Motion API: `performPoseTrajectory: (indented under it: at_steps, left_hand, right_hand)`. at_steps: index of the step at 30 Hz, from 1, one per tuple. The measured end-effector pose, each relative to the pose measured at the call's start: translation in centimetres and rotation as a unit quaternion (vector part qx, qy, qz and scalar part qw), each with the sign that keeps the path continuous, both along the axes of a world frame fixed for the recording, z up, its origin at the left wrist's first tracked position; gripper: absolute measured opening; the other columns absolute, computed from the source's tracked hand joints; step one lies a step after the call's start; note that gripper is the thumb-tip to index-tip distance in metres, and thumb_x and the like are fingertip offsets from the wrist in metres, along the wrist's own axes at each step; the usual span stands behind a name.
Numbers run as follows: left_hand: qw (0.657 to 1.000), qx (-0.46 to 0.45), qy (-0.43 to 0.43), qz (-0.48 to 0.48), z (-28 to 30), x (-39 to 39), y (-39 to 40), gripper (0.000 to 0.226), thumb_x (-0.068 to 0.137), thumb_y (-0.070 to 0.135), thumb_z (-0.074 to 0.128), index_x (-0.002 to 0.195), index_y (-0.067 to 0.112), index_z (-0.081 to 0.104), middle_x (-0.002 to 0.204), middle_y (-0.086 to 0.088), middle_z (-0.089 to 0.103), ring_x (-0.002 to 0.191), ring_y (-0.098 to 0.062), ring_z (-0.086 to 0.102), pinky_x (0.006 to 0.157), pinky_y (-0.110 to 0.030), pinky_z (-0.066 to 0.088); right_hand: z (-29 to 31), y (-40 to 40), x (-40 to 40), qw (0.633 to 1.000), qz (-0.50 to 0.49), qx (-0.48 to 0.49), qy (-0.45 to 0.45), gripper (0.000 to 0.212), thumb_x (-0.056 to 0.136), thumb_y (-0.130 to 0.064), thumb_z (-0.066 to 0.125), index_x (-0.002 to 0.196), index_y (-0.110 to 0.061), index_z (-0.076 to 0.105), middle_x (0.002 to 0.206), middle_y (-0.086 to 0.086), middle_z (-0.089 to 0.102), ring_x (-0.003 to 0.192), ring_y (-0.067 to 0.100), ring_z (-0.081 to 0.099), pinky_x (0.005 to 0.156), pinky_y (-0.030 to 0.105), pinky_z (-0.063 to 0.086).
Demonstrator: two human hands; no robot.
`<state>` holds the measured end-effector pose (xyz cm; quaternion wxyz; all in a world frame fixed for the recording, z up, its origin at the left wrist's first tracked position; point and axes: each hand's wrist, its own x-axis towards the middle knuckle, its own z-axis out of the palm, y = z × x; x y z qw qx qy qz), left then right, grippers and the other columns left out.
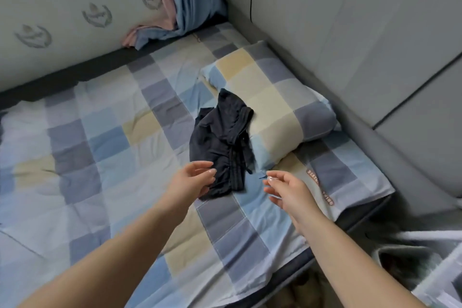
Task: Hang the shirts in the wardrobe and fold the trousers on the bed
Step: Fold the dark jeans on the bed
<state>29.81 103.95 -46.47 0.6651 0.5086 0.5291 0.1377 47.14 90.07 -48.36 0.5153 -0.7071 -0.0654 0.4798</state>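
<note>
Holding nothing: both hands hovering over the near end of the garment (221, 142), fingers apart and loosely curved, palms turned toward each other.

Spreading across most of the view, bed (100, 132) covered in a checked sheet of blue, grey, cream and white, wrinkled in places, probably serving as the flat working surface for folding. Running along the far and right sides, pale padded walls, with pink and blue curtains (180, 0) bunching in the far corner and trailing onto the sheet. Lying near the right edge, pillow (272, 107) in the same check.

Resting on the sheet with its far right part up against the pillow, dark garment, crumpled and partly doubled over, with faint stripes down one panel and a thin cord showing at its right edge. Possibly trousers or shorts, though too bunched to tell for certain. Sitting well within reach of both arms, likely dropped there for sorting.

Reaching forward from lower left, left hand (193, 179), forearm extended, fingertips just at or over the garment's near left corner; contact not clear. Reaching in from lower right, right hand (285, 190), thumb and fingers spread, just beside the garment's near right edge and apart from it. Looking, by this pose, like getting ready to take hold of both sides and open the cloth out flat.
</note>
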Motion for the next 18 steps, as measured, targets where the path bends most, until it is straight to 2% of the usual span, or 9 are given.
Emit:
performPoseTrajectory:
  at_steps: [4,8,11,13,15,16,17,18]
  left_hand:
    - [0.998,0.016,0.052,-0.029,-5.8,5.5,4.8,0.014,0.087,0.023,0.069,0.101,0.025,0.066,0.097,0.005,0.071,0.084,-0.006,0.068,0.071,-0.021,0.05]
    - [0.992,0.045,0.104,-0.057,-12.3,9.7,8.9,0.012,0.087,0.024,0.069,0.098,0.026,0.066,0.096,0.005,0.071,0.089,-0.008,0.068,0.078,-0.025,0.055]
    - [0.981,0.084,0.147,-0.097,-17.5,12.3,11.4,0.012,0.087,0.022,0.067,0.099,0.024,0.065,0.099,0.003,0.071,0.083,-0.014,0.064,0.081,-0.031,0.054]
    - [0.97,0.128,0.167,-0.123,-20.6,13.8,12.7,0.012,0.089,0.021,0.064,0.099,0.027,0.065,0.1,0.004,0.069,0.073,-0.014,0.059,0.068,-0.028,0.052]
    - [0.947,0.19,0.191,-0.177,-23.5,14.9,13.9,0.02,0.091,0.016,0.059,0.103,0.03,0.066,0.107,0.002,0.067,0.067,-0.009,0.057,0.058,-0.018,0.046]
    - [0.927,0.226,0.206,-0.218,-25.4,15.5,14.5,0.027,0.092,0.012,0.057,0.111,0.029,0.067,0.12,-0.002,0.063,0.079,-0.006,0.061,0.066,-0.015,0.047]
    - [0.904,0.261,0.221,-0.255,-26.5,15.9,15.0,0.034,0.093,0.01,0.055,0.119,0.03,0.064,0.136,-0.005,0.052,0.104,-0.008,0.06,0.085,-0.018,0.047]
    - [0.887,0.283,0.236,-0.28,-27.7,16.4,15.4,0.039,0.094,0.01,0.054,0.126,0.031,0.06,0.148,-0.006,0.038,0.124,-0.017,0.05,0.1,-0.027,0.043]
  right_hand:
    - [-7.2,3.6,3.3,0.999,0.015,-0.035,0.013,0.013,0.093,-0.011,0.055,0.094,-0.022,0.063,0.088,-0.003,0.068,0.077,0.006,0.063,0.073,0.022,0.051]
    - [-15.1,6.6,4.8,0.997,0.056,-0.059,0.008,0.014,0.091,-0.012,0.057,0.091,-0.025,0.061,0.085,-0.006,0.067,0.074,0.002,0.063,0.064,0.017,0.046]
    - [-21.7,8.6,5.3,0.993,0.087,-0.077,0.005,0.012,0.09,-0.015,0.059,0.095,-0.025,0.063,0.084,-0.006,0.064,0.078,0.007,0.06,0.066,0.018,0.04]
    - [-25.6,9.6,5.2,0.99,0.112,-0.087,-0.004,0.022,0.09,-0.017,0.061,0.112,-0.019,0.063,0.095,-0.006,0.065,0.08,0.005,0.057,0.072,0.018,0.04]
    - [-28.8,10.6,5.1,0.984,0.141,-0.106,-0.017,0.036,0.089,-0.022,0.063,0.124,-0.018,0.058,0.118,-0.003,0.063,0.096,0.006,0.057,0.084,0.018,0.039]
    - [-30.7,11.1,5.0,0.982,0.15,-0.116,-0.023,0.041,0.088,-0.025,0.063,0.128,-0.018,0.056,0.125,-0.003,0.06,0.104,0.008,0.056,0.088,0.019,0.038]
    - [-31.8,11.5,5.0,0.979,0.158,-0.124,-0.027,0.046,0.088,-0.026,0.064,0.132,-0.018,0.053,0.13,-0.002,0.058,0.111,0.011,0.056,0.091,0.021,0.039]
    - [-33.0,11.9,4.9,0.978,0.163,-0.125,-0.024,0.051,0.087,-0.027,0.064,0.135,-0.017,0.05,0.133,-0.002,0.055,0.116,0.013,0.055,0.095,0.025,0.04]
